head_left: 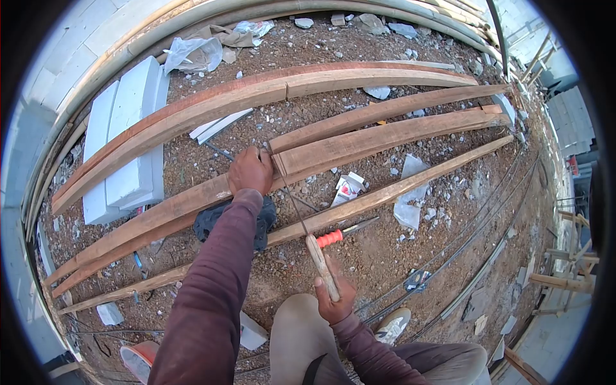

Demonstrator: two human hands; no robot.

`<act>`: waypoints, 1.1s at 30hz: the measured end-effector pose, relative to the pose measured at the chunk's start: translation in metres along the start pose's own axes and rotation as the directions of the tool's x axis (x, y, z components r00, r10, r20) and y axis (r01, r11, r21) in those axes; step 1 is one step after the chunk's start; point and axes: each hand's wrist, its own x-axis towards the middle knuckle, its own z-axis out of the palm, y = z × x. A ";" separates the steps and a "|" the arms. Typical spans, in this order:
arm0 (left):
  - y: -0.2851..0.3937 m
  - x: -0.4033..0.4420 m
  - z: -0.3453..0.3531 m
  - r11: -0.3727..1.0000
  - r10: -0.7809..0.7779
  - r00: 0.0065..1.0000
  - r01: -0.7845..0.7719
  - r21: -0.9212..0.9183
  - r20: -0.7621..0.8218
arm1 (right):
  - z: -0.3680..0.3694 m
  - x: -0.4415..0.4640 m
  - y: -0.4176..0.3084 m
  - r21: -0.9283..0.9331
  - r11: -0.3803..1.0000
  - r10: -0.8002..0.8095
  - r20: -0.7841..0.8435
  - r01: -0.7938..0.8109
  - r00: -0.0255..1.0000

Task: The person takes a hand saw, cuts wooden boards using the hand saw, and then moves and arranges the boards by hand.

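My left hand [251,172] is closed over a long wooden beam [391,133] that lies across the ground. In my right hand [335,294] is the wooden handle of a saw [321,264]. Its thin blade shows edge-on and runs up to the beam just right of my left hand. Behind the handle, on the dirt, lies a tool with an orange grip [330,238] and a narrow metal blade, perhaps a chisel. A thinner wooden strip [410,187] passes under the saw blade. Beneath my left forearm sits a dark bundle [269,218], partly hidden.
Another thick beam [256,94] rests across white blocks [131,147] at the left. A crumpled small box [348,188] and plastic scraps [410,192] lie on the gravel. Thin rods [475,237] stretch along the right. Bamboo poles [308,8] border the back.
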 end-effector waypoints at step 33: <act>0.005 0.001 0.005 1.000 0.022 1.000 -0.022 -0.017 -0.002 | 0.011 -0.007 0.037 0.107 0.989 0.101 0.054 -0.106 0.993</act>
